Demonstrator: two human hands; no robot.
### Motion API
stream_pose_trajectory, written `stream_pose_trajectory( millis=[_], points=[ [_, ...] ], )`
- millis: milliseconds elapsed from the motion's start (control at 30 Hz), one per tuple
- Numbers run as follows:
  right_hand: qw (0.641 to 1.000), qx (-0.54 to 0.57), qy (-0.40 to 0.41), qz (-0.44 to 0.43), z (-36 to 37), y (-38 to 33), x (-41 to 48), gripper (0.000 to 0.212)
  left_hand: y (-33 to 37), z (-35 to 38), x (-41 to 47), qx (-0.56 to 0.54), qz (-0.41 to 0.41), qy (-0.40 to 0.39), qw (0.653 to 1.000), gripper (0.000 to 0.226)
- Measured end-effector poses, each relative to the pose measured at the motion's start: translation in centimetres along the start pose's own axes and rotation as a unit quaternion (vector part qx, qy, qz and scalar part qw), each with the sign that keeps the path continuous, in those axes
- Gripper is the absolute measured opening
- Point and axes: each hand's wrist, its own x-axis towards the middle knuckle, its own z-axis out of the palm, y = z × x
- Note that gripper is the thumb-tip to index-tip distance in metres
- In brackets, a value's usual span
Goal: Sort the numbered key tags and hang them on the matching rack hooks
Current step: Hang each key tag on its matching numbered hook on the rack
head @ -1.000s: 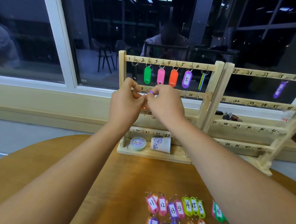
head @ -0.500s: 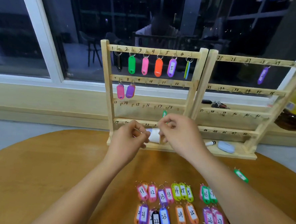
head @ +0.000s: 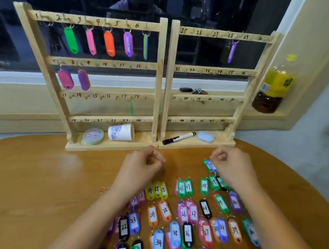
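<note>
Head view: the only camera, looking down over both forearms.
Rack (head: 105, 63): two wooden frames side by side at the far edge of the worktop (head: 31, 183), filling the upper half of the frame, with a number written by each hook.
Hung tags (head: 109, 43): upper left, a row on the top rail and two more under 7 and 8. A thin green one hangs edge-on lower down, and a lone purple tag (head: 232, 51) hangs upper right.
Loose tags (head: 152, 214): lower centre and lower right, flat on the worktop in rough rows with labels up. Many touch or overlap.
Left hand (head: 141, 167): centre frame, just above the yellow tags. The fingers are curled toward the palm, and motion blur hides whether they pinch anything.
Right hand (head: 234, 167): right of centre, with curled fingers just over a green tag (head: 209, 164). I cannot tell whether they touch it.
Handling: each tag looks light, stiff and smooth, with a small wire ring at one end. It would probably slide if nudged.
Grip: pinching the plastic body near the ring should leave the ring free to meet the hook. Overlapped neighbours may drag along.
Clutter: a tipped cup (head: 121, 131) and a marker (head: 179, 138) lie on the rack's base.
</note>
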Motion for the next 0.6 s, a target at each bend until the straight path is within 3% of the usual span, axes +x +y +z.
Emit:
stream_pose_trajectory(
  millis=[167, 600],
  points=[
    [0.997, -0.072, -0.012, 0.03, 0.8, 2.2, -0.3, 0.023, -0.9, 0.2, -0.4, 0.007, -0.005, 0.008, 1.0, 0.013],
    [0.996, -0.086, 0.006, 0.002, 2.8, 2.1, -0.6, 0.023, -1.1, 1.0, -1.3, 0.033, 0.008, -0.01, 0.999, 0.008]
  ],
)
